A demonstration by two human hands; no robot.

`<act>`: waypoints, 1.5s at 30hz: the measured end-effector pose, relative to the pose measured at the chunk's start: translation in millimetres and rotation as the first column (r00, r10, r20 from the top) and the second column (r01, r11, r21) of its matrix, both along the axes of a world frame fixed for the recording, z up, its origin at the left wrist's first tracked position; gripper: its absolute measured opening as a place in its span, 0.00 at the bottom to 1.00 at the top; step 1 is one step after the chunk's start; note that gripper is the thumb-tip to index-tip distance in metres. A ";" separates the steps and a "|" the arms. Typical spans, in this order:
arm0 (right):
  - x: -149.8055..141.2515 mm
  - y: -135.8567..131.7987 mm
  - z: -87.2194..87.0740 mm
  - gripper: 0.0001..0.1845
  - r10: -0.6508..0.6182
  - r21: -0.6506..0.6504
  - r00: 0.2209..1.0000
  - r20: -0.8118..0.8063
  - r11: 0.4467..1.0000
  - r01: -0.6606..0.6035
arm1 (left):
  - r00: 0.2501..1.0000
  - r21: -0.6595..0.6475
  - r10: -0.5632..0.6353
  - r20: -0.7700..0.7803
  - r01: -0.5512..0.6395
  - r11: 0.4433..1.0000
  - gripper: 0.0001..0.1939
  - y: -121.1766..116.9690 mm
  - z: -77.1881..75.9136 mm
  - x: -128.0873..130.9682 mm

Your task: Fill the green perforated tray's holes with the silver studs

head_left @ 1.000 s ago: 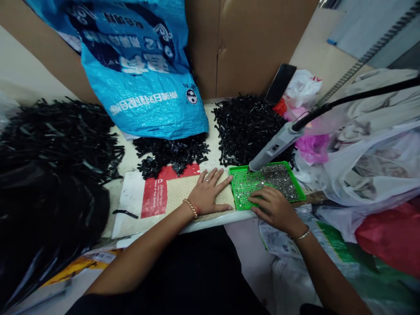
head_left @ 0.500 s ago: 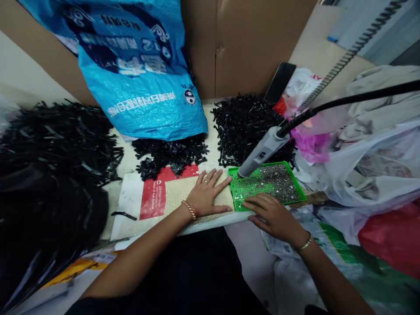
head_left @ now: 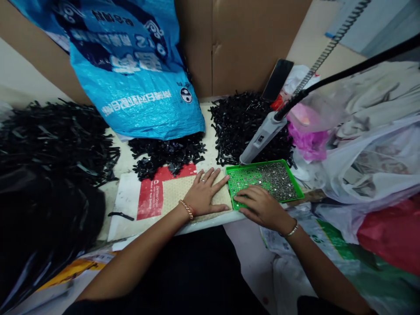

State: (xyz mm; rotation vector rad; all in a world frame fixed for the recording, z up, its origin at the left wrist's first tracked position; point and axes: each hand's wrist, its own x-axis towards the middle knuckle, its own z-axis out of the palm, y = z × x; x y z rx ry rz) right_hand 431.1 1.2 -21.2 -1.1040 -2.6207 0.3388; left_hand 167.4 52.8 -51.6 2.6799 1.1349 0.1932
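Note:
My left hand (head_left: 205,192) lies flat and open on a beige mat (head_left: 173,192) at the table's front edge, fingers spread, a ring on one finger. My right hand (head_left: 259,205) rests palm down on the near left corner of a green tray (head_left: 297,186) filled with several small silver screws (head_left: 275,175); its fingers are loosely curled on the tray and I cannot see anything held. A grey electric screwdriver (head_left: 260,140) hangs on a black cable with its tip just behind the tray's far left corner, untouched by either hand.
Heaps of black plastic parts lie at the left (head_left: 59,135), centre (head_left: 167,153) and behind the tray (head_left: 246,122). A blue woven sack (head_left: 131,70) leans on a cardboard wall (head_left: 249,43). Plastic bags (head_left: 370,162) crowd the right. A coiled spring cord (head_left: 328,43) hangs above.
The hanging screwdriver has swung left and back, off the tray. My right hand has slid slightly left along the tray's near edge. My left hand has stayed on the mat.

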 end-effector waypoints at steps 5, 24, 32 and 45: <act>12.7 0.0 -1.3 0.15 0.016 0.050 0.999 0.029 0.999 -0.018 | 1.000 -0.020 -0.001 -0.008 0.000 1.000 0.52 0.3 1.2 0.2; -2.9 10.9 -3.6 0.24 -0.013 -0.029 0.999 0.037 0.999 0.014 | 1.000 0.017 -0.002 -0.007 0.002 1.000 0.52 -0.4 -2.8 -0.3; 33.1 15.1 -6.1 0.23 -0.198 0.122 0.965 0.174 0.976 0.178 | 0.999 0.023 -0.003 0.037 0.002 1.000 0.52 0.3 -5.9 -0.8; 18.9 28.8 -7.6 0.24 -0.191 0.095 0.949 0.251 0.980 0.172 | 1.000 0.009 0.003 0.005 -0.003 1.000 0.52 -0.4 0.0 0.5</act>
